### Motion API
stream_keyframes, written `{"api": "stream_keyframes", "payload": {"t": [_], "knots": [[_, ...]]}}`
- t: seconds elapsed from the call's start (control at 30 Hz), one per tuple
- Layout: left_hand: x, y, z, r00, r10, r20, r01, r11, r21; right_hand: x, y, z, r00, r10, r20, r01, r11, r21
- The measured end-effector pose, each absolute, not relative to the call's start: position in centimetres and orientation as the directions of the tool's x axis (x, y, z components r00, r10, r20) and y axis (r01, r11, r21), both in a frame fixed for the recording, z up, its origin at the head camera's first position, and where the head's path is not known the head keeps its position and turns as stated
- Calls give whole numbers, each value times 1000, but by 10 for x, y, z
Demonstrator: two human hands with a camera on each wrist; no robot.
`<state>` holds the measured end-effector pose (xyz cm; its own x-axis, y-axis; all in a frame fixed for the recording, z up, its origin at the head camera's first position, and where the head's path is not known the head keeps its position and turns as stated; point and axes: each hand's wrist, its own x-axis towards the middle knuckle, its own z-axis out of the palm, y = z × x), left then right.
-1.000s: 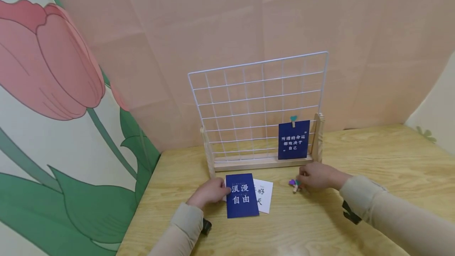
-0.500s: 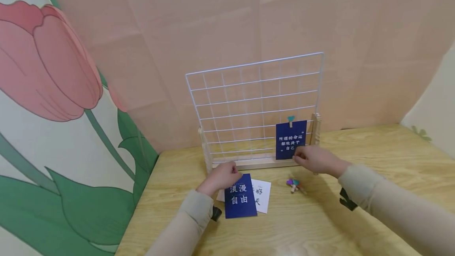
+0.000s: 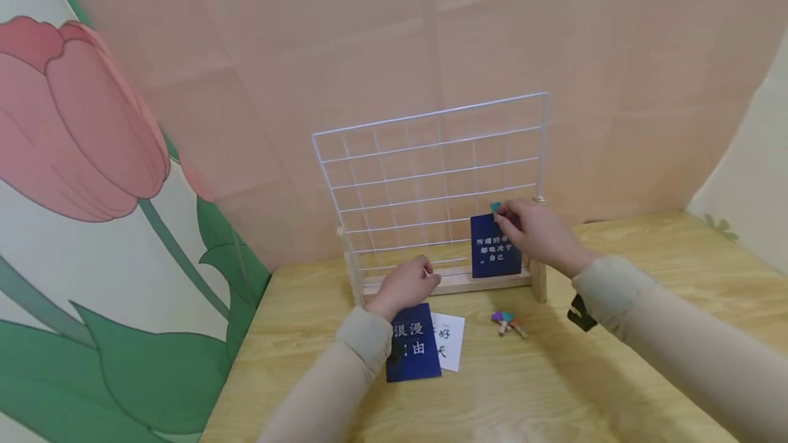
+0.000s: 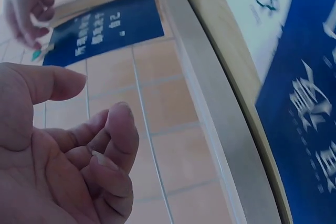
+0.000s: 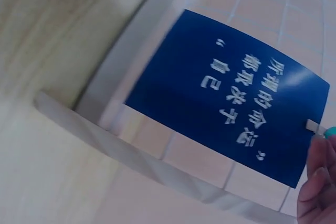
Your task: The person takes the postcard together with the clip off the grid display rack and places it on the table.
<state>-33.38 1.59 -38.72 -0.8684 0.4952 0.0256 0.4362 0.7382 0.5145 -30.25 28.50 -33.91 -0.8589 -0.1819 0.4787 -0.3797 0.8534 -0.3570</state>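
Observation:
A navy card (image 3: 492,251) with white characters hangs on the white wire grid (image 3: 400,186), held by a small wooden clothespin (image 5: 315,126) topped with a teal heart (image 3: 495,207). My right hand (image 3: 538,231) is up at the card's top edge, its fingertips right at the clothespin; I cannot tell whether they pinch it. My left hand (image 4: 68,145) hovers before the lower grid, fingers loosely curled and holding nothing. Beneath it on the table lie a second navy card (image 3: 415,351) and, partly covered, a white card (image 3: 452,340).
Several clothespins with coloured tops (image 3: 507,323) lie in a small pile on the wooden table (image 3: 492,395), in front of the grid's wooden stand (image 3: 455,284). A peach cloth (image 3: 369,33) hangs behind, and a tulip mural (image 3: 92,128) covers the left wall.
My right hand has left the clothespin pile and risen to the hanging card's top. My left hand has let go of the navy card and moved up and right toward the grid.

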Motion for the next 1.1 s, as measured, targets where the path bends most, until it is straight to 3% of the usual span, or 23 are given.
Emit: {"api": "stream_keyframes", "payload": {"t": [0.27,0.57,1.1], "knots": [[-340,42,-384,-860,504,79,443,661,606,-304,284,-326,-868,-125,481,-333,866,-374],[-340,61,-386,-857,509,78,434,632,642,-306,282,-323,-889,-189,417,-317,912,-262],[-337,85,-383,-861,506,47,403,623,670,-304,280,-312,-906,-232,354,-337,901,-272]]}}
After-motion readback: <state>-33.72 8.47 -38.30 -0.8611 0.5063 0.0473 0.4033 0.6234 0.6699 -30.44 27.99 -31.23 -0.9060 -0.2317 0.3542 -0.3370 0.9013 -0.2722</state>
